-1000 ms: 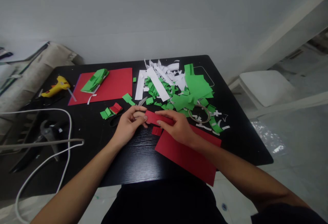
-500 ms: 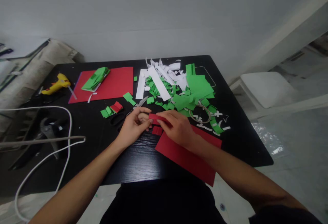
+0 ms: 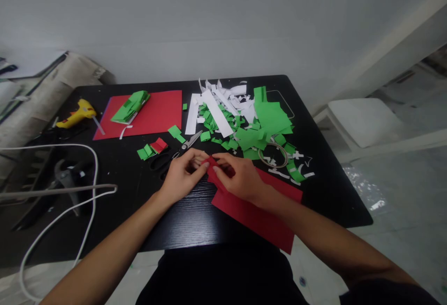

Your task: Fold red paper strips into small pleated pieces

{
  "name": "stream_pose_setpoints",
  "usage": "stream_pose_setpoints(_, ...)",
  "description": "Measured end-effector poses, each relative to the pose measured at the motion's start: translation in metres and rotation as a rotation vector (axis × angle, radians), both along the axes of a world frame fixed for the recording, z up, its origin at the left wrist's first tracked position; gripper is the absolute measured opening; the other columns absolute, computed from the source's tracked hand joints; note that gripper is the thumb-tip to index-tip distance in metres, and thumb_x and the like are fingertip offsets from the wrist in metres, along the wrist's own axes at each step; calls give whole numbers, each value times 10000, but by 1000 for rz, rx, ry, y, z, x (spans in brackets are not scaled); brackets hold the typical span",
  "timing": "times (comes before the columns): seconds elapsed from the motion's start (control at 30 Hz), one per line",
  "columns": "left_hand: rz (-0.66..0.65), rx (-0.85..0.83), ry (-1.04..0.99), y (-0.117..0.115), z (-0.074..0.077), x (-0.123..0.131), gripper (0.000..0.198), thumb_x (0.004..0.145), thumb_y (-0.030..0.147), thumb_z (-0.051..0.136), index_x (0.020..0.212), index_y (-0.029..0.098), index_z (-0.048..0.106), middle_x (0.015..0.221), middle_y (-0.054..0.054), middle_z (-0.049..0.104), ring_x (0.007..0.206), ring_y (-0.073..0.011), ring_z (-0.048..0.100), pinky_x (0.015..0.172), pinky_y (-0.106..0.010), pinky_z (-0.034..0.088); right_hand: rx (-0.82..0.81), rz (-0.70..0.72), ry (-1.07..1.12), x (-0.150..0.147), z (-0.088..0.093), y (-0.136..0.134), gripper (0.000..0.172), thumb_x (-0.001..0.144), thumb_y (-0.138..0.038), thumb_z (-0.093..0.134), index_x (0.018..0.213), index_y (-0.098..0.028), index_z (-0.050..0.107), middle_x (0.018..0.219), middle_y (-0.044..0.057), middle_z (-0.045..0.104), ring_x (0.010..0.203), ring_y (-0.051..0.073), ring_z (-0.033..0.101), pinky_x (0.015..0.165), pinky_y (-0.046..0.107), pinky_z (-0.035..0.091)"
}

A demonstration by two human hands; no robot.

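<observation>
Near the front middle of the black table, my left hand (image 3: 185,174) pinches the left side of a small red paper piece (image 3: 211,163). The fingers of my right hand (image 3: 240,177) are closed on the right side of the same piece, which looks bent between the fingertips. Partly under my right hand and forearm lies a larger red sheet (image 3: 258,216), one corner over the table's front edge. Black-handled scissors (image 3: 186,145) lie just behind my left hand. Small folded red (image 3: 159,145) and green pieces (image 3: 145,152) rest to the left.
Green scraps (image 3: 272,116) and white strips (image 3: 218,114) are heaped at the back, with a tape ring (image 3: 273,155) beside them. At the left are a red sheet (image 3: 164,111) bearing a green folded stack (image 3: 132,106), a yellow glue gun (image 3: 77,114) and a white cable (image 3: 94,188).
The small red piece has gone from lying flat between my fingers to looking bent and tilted. Both hands have shifted slightly, my right hand covering more of the loose red piece below.
</observation>
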State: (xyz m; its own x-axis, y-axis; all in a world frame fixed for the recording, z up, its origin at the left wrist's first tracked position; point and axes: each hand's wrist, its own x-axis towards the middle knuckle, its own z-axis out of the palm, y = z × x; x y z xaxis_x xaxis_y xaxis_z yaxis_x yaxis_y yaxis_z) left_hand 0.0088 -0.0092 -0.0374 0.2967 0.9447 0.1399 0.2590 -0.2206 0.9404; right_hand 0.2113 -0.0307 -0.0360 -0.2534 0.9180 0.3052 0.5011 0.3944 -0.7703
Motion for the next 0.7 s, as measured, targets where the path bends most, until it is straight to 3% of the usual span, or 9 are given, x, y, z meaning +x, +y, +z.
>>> stream_pose_setpoints(0.1, -55, 72, 61, -1, 2, 1, 136, 941, 249, 693, 1054, 174, 696, 900, -27, 741, 761, -123, 684, 712, -244, 557, 56, 4, 22, -1, -5, 1, 284, 944, -218, 636, 1214, -147, 690, 1091, 125, 808, 900, 225, 787, 795, 338, 626)
stream_pose_setpoints(0.37, -73, 114, 63, -3, 2, 3, 200, 942, 237, 678, 1124, 176, 623, 867, -22, 742, 737, -126, 702, 680, -239, 577, 77, -1, 77, -2, -8, 2, 224, 938, -198, 642, 1150, -159, 703, 1024, 107, 804, 896, 219, 778, 814, 349, 636)
stream_pose_setpoints(0.57, -57, 112, 62, -6, 4, 5, 178, 943, 233, 662, 1104, 184, 602, 861, -18, 714, 740, -129, 691, 685, -245, 573, -69, -22, 198, -4, 2, 2, 123, 891, -223, 706, 1005, -184, 677, 901, 64, 796, 811, 189, 779, 729, 296, 639)
stream_pose_setpoints(0.7, -61, 138, 89, -6, 6, 5, 93, 939, 209, 649, 1014, 192, 597, 841, -1, 677, 710, -114, 651, 669, -232, 552, -214, -52, 273, -5, 7, 2, 151, 847, -253, 754, 954, -196, 662, 858, 49, 781, 761, 181, 766, 683, 288, 629)
